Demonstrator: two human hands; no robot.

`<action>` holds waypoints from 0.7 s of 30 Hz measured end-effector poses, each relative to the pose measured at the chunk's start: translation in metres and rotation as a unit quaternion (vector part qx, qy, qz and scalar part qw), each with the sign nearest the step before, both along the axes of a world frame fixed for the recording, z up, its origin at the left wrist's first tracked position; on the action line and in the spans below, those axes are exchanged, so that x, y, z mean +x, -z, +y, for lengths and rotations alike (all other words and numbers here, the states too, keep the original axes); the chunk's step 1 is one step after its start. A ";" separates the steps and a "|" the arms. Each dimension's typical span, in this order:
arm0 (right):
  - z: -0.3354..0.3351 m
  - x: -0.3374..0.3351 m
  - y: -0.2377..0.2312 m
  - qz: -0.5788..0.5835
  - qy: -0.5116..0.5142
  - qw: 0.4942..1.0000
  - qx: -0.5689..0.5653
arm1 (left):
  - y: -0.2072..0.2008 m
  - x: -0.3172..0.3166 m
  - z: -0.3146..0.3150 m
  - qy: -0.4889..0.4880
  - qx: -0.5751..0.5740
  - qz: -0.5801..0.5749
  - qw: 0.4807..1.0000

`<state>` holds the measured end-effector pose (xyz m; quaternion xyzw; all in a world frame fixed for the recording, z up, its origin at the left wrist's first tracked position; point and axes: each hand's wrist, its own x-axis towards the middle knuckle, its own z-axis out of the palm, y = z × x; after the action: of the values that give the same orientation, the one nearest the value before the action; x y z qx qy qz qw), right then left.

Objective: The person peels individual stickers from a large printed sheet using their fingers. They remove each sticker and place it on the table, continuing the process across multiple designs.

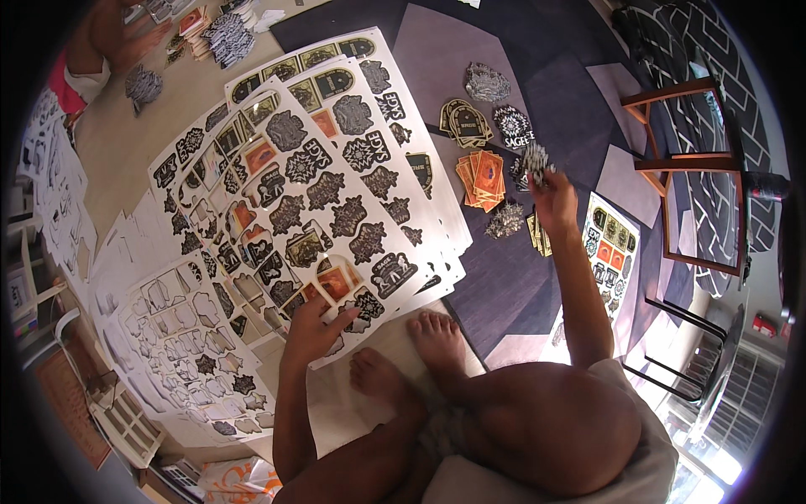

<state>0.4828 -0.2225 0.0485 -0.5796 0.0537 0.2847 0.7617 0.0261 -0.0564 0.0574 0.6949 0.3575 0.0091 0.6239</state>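
My left hand [315, 334] rests at the near edge of a large printed sticker sheet [336, 210], thumb and fingers apart on its surface. The sheet carries rows of black-and-white, orange and gold stickers and lies on other overlapping sheets. Some cut-outs are gone from its left part. Over on the right, my right hand [554, 202] pinches a small pile of grey-black die-cut stickers [532, 160] above the dark mat. Beside it lie a fanned pile of orange card stickers [482, 178], a pile of gold-and-black stickers [465, 123] and a black-and-white sticker pile [513, 126].
A used sheet full of cut-out holes [168, 336] lies at the left. Another printed sheet [606, 248] is right of my right forearm. A wooden chair frame [663, 168] stands at the right. Another person's leg [96, 42] and more sticker piles [227, 40] show at the far left.
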 end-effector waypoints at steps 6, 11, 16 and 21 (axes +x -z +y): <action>-0.074 -0.036 0.015 0.044 0.027 0.997 -0.065 | 0.002 0.003 0.000 -0.009 0.000 0.009 1.000; -0.080 0.000 0.029 -0.158 -0.084 0.959 -0.222 | -0.001 0.009 0.001 0.010 0.008 0.034 0.999; -0.045 0.035 0.021 -0.022 0.000 1.000 -0.021 | -0.009 0.010 0.004 0.021 -0.006 0.061 0.998; 0.011 0.062 0.004 -0.070 -0.003 0.998 -0.001 | -0.009 0.005 0.000 0.000 -0.012 0.043 0.999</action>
<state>0.5449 -0.2111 0.0448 -0.5989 -0.0013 0.2461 0.7621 0.0311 -0.0569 0.0662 0.6867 0.3844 -0.0252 0.6165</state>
